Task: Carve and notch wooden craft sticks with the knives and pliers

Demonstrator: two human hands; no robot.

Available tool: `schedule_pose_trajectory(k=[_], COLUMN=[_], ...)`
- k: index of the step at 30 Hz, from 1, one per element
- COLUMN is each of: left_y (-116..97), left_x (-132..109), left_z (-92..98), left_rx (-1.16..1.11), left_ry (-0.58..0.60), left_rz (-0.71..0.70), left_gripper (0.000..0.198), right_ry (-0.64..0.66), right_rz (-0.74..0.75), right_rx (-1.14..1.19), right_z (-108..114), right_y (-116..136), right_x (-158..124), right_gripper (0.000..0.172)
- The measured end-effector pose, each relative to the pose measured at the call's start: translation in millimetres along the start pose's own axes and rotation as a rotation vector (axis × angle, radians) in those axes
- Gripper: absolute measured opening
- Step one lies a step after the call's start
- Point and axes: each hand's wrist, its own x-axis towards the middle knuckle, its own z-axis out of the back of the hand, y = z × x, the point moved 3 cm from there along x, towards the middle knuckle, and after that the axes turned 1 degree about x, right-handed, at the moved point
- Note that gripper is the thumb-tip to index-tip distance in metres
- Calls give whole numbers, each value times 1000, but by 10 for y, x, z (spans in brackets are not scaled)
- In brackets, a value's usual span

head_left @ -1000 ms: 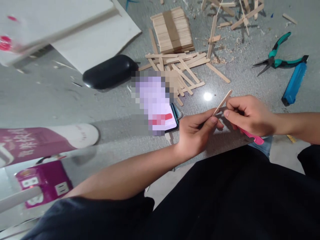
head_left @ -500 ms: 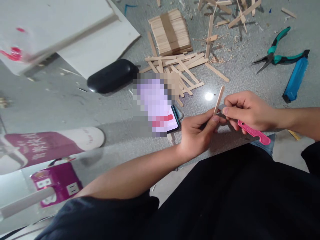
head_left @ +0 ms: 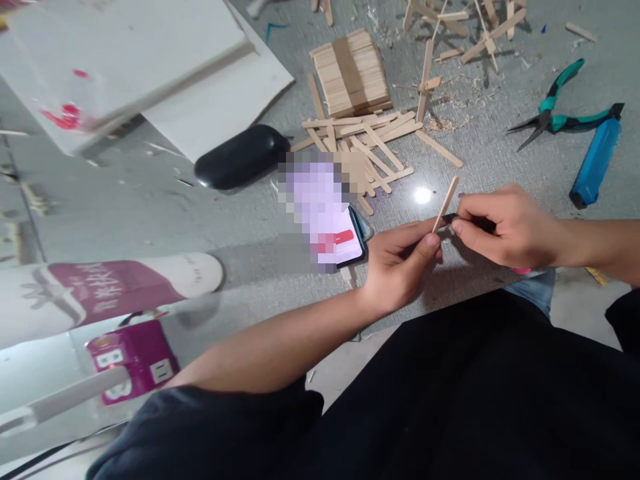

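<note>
My left hand (head_left: pixel 400 267) pinches the lower end of a thin wooden craft stick (head_left: pixel 446 202), which points up and to the right. My right hand (head_left: pixel 505 227) is closed round a pink-handled knife; only a sliver of the pink handle (head_left: pixel 521 271) shows below the palm, and the dark blade tip (head_left: pixel 449 218) touches the stick just above my left thumb. Both hands hover over the grey floor, above my dark-trousered knee.
Loose craft sticks (head_left: pixel 370 143) and a banded stack of sticks (head_left: pixel 353 73) lie beyond the hands. Green-handled pliers (head_left: pixel 555 113) and a blue lighter (head_left: pixel 595 163) lie at right. A phone (head_left: pixel 345 243), a black case (head_left: pixel 243 155), white boards (head_left: pixel 150 60) and purple boxes (head_left: pixel 130 360) are at left.
The stick tilted from steep to more slanted. My right hand turned so the pink handle, plainly seen before, is now almost hidden under the palm. The camera shifted slightly.
</note>
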Motion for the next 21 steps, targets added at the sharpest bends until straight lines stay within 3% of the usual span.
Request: schedule_pose_trajectory(k=[4, 10, 13, 16, 21], left_y=[3, 14, 32, 49, 90], left_x=[26, 23, 20, 16, 1], left_z=[-1, -2, 8, 10, -9], left_rx=[-20, -14, -24, -20, -119], left_ry=[0, 22, -4, -15, -34], left_rz=[-52, -56, -52, -37, 32], left_gripper=[25, 27, 21, 20, 19], right_ry=[50, 229, 261, 237, 51], right_rz=[-34, -336, -380, -264, 139], right_rx=[80, 429, 504, 370, -187], right_z=[-7, -38, -32, -11, 14], right_y=[5, 1, 5, -13, -36], right_x=[14, 3, 2, 19, 3], right_gripper=[36, 34, 33, 35, 30])
